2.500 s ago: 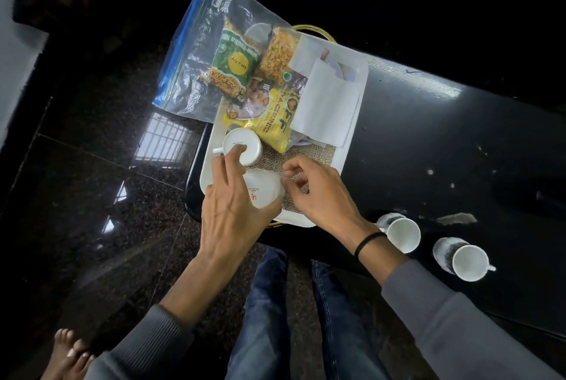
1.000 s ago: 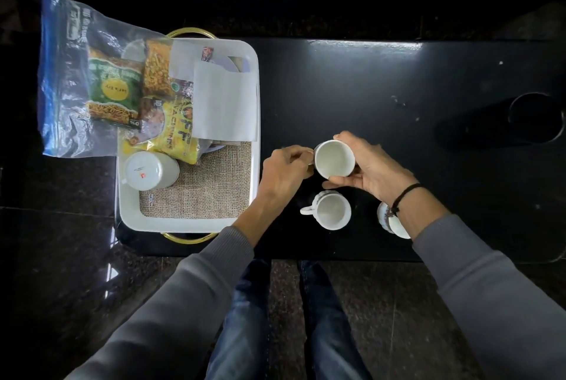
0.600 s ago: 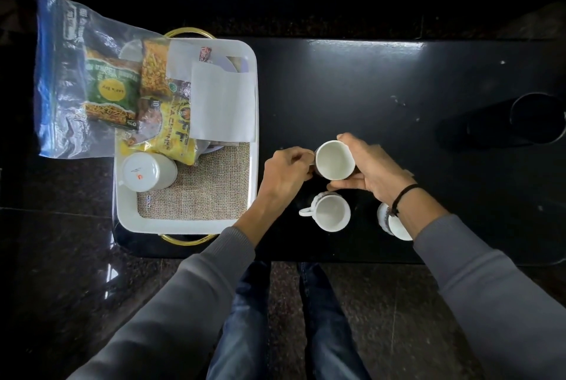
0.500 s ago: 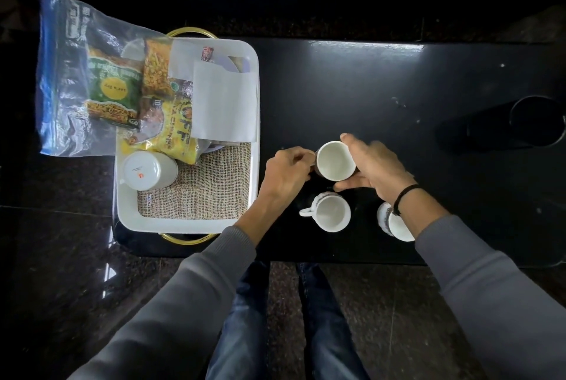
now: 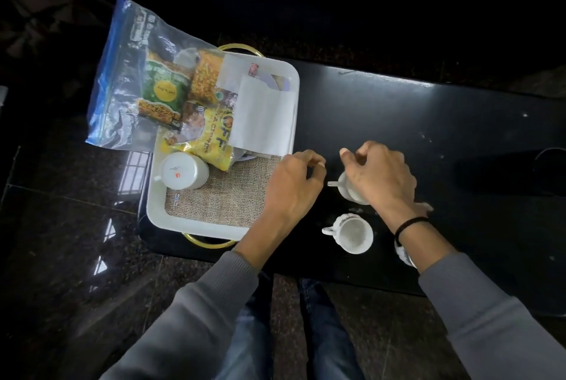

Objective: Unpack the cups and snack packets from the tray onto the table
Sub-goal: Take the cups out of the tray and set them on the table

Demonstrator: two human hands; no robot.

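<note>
We count four cups. One white cup [image 5: 180, 171] lies upside down in the near left corner of the tray [image 5: 294, 85], touching the yellow packet [image 5: 214, 142]. Three stand on the black counter [image 5: 459, 122]: one [image 5: 349, 191] under our right hand [image 5: 378, 174], one [image 5: 352, 234] upright and open just near of it, and a third [image 5: 404, 254] mostly hidden behind our right forearm.

Our right hand arches over the far cup with the fingers curled down around its rim; whether they grip it or only rest on it we cannot tell. Our left hand [image 5: 291, 186] hovers loosely curled above the tray's right edge, holding nothing, its fingertips close to that cup's small handle.

We can make out at least three snack packets: the yellow one, a green one [image 5: 162, 93] and an orange one [image 5: 205, 79], the last two inside a clear zip bag [image 5: 122, 73] that hangs over the tray's far left rim. White paper envelopes [image 5: 263, 116] cover the tray's far right part and may hide more.

The cups look like glazed ceramic, so stiff, smooth and breakable; we would take the last one by its body or handle and turn it upright. The packets should be light, crinkly and slippery, best pinched at a sealed edge, or lifted together by the bag.
</note>
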